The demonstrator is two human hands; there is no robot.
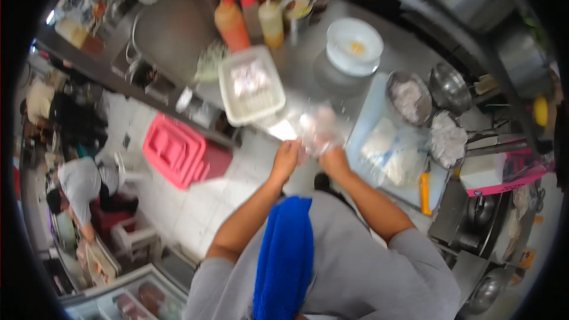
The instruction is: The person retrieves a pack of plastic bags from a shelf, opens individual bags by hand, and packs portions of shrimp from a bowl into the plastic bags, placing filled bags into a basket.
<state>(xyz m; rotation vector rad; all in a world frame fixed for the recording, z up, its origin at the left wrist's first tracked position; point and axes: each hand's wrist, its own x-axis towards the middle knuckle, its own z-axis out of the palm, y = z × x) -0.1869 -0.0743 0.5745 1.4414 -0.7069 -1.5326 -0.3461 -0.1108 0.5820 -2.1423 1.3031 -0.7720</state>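
A clear plastic bag (320, 125) with something pale pink in it hangs over the front edge of the steel counter (296, 83), blurred by motion. My left hand (285, 161) is closed on the bag's left side. On the other side, my right hand (335, 163) grips the same bag, its fingers partly hidden. Just beyond my left hand stands a white plastic basket (253, 106) holding a bag of whitish pieces (250, 78). To the right of my right hand lies a pale blue cutting board (358, 127) with filled plastic bags (394, 151) and an orange-handled knife (425, 192).
Sauce bottles (230, 22) and a stack of white bowls (354, 47) stand farther back. Metal bowls (450, 89) are at the right. A red lidded bin (181, 151) stands on the floor at left. Two people (89, 184) work farther left.
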